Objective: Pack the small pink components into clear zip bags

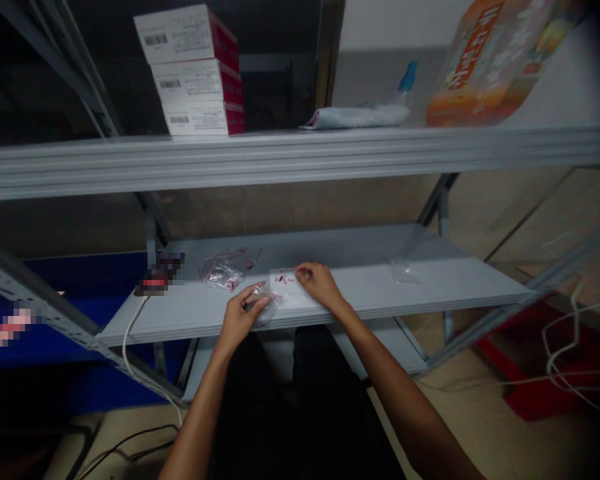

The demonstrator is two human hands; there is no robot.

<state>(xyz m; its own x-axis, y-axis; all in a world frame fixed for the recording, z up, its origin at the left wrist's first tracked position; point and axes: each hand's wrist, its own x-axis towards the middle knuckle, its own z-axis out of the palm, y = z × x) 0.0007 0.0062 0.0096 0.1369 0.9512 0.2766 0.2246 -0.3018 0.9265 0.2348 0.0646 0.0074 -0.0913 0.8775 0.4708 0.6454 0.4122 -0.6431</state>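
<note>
My left hand (244,312) pinches a small clear plastic bag (269,297) between thumb and fingers, close to the front edge of the grey shelf. Beside it lies a white sheet (293,293) with several tiny red and dark pieces (283,279) on its upper part. Over the right side of this sheet, my right hand (321,283) is closed, fingertips together; whatever they hold, if anything, is too small to make out. Left of the sheet rests a pile of clear bags (224,273) with small reddish items inside.
Another clear bag (404,271) lies on the shelf (360,250) to the right. A blurred-out object (160,275) with a white cable (126,337) sits at the left end. Overhead, the upper shelf (280,157) bears stacked boxes (193,80), a folded cloth (355,117) and an orange package (480,73).
</note>
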